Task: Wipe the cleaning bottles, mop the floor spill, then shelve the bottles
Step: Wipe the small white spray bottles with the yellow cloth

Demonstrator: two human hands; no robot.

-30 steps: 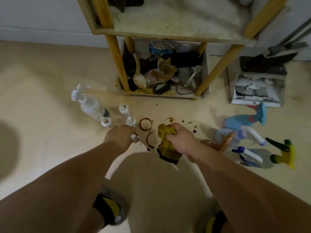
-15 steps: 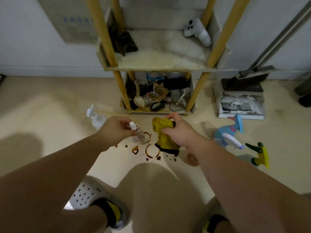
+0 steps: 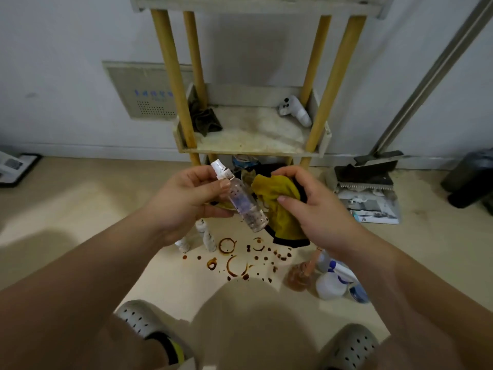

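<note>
Now our left hand (image 3: pixel 184 198) grips a small clear spray bottle (image 3: pixel 244 202), tilted, while our right hand (image 3: pixel 312 206) clutches the yellow cloth (image 3: pixel 277 198) just beside it, above brown floor stains (image 3: pixel 237 263).

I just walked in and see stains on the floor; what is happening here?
A person holds a small clear spray bottle in the left hand and a yellow cloth in the right hand, close beside the bottle, probably to wipe it. The brown spill on the floor is not yet mopped, and other bottles stand beside it.
</note>
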